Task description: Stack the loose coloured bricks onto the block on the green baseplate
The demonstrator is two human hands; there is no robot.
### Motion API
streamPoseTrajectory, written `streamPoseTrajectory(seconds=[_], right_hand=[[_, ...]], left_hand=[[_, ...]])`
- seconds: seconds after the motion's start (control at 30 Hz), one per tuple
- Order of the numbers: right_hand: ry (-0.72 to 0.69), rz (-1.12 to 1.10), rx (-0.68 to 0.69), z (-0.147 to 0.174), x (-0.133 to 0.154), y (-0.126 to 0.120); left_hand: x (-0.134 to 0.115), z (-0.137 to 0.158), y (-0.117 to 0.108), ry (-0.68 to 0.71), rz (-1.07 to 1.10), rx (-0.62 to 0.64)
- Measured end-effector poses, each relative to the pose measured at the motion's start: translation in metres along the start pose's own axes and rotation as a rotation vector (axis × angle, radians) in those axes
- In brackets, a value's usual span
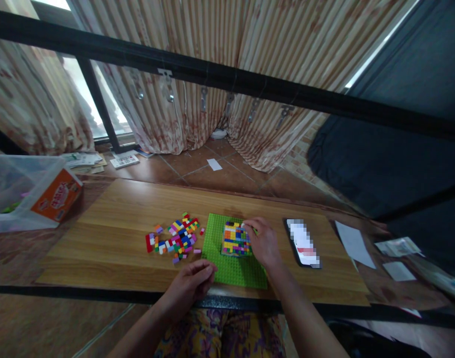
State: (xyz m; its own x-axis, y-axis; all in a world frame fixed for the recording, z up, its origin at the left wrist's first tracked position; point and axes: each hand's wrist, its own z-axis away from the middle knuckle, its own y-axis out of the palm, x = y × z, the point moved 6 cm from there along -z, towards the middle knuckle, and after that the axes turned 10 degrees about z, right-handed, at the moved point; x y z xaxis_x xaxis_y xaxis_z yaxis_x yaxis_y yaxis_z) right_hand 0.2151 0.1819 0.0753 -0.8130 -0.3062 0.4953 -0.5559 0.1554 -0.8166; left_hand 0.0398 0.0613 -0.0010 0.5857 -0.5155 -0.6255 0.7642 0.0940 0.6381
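A green studded baseplate (212,276) lies on the wooden board. On it stands a block of many-coloured toy bricks (235,241), stacked in a tight rectangle with a dark brick near its far left corner. My right hand (263,241) reaches over the block's far right corner, thumb and finger pinched on a small whitish toy brick (244,225) at its top. My left hand (199,278) is curled closed by the baseplate's near left edge; its fingers hide whatever is in them. Left of the baseplate, loose toy bricks (179,238) lie in a pile.
A phone (302,243) with its screen lit lies to the right of the baseplate. A clear plastic bin (22,169) stands at the far left. A dark metal bar (227,84) crosses above the board. Papers (354,243) lie at the right.
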Motion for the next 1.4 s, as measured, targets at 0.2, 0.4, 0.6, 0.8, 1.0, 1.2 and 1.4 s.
streamPoseTrajectory(seconds=[0.2, 0.4, 0.6, 0.8, 1.0, 1.2, 1.4], right_hand=[[-0.052, 0.046, 0.037, -0.004, 0.005, 0.006], [-0.094, 0.073, 0.09, -0.008, 0.01, 0.003], [-0.126, 0.076, 0.196, -0.015, 0.012, 0.002], [-0.166, 0.128, 0.217, -0.015, 0.015, 0.003], [-0.142, 0.116, 0.231, -0.016, 0.014, 0.003], [-0.052, 0.012, 0.098, -0.009, 0.006, -0.004], [-0.046, -0.114, -0.063, 0.037, 0.042, -0.016]], left_hand=[[-0.002, 0.001, 0.002, -0.002, 0.009, -0.02], [-0.001, 0.001, 0.003, 0.001, 0.039, -0.02], [-0.001, 0.001, 0.002, -0.01, 0.03, -0.011], [-0.001, 0.001, 0.001, -0.023, 0.014, -0.027], [-0.003, 0.002, 0.003, 0.012, 0.061, -0.048], [-0.002, 0.005, 0.003, 0.075, 0.203, -0.049], [0.001, 0.002, 0.001, 0.017, 0.32, 0.027]])
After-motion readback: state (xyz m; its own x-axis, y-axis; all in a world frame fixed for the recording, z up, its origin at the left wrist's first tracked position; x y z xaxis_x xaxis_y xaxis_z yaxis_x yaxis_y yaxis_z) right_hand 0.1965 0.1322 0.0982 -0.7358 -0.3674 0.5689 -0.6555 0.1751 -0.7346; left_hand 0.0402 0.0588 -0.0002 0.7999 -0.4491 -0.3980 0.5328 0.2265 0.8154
